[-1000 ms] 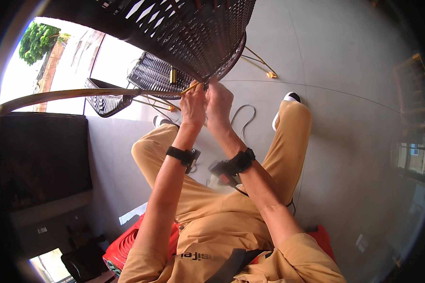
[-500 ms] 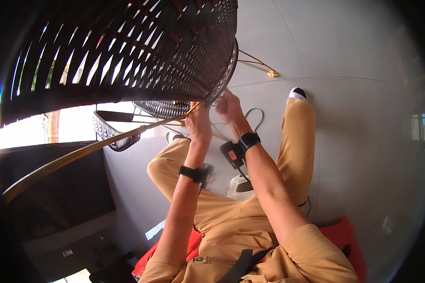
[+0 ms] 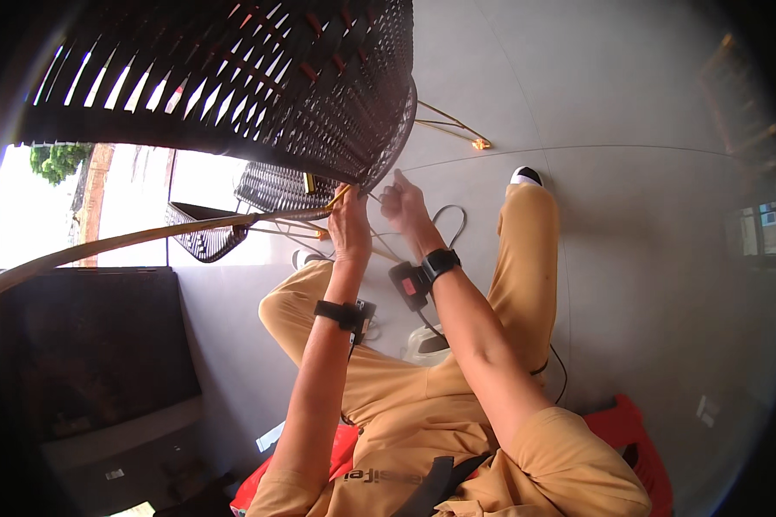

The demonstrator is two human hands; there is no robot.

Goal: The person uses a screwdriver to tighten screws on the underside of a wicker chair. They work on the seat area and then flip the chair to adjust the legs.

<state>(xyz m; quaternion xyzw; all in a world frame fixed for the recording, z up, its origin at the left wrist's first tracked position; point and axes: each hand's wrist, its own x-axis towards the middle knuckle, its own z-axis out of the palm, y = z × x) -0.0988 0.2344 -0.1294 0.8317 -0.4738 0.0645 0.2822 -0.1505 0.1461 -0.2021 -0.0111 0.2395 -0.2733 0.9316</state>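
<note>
A dark woven chair, its strips plaited over a frame, hangs tilted across the upper left. At its lower corner my left hand is closed round the rim, where a gold metal tube meets it. The left fingertips are partly hidden. Just right of that corner, my right hand is clenched in a fist, a little apart from the rim. A thin strand runs from the corner to this fist. A loop of flat grey strip shows beyond the right wrist.
Another woven seat stands behind, on the left. Gold chair legs rest on the grey floor. A pale object lies between my legs. I sit on a red seat. A dark panel stands at left.
My right hand has moved away from the chair's corner, opening a gap. The left hand stays at the rim. The whole view has shifted slightly.
</note>
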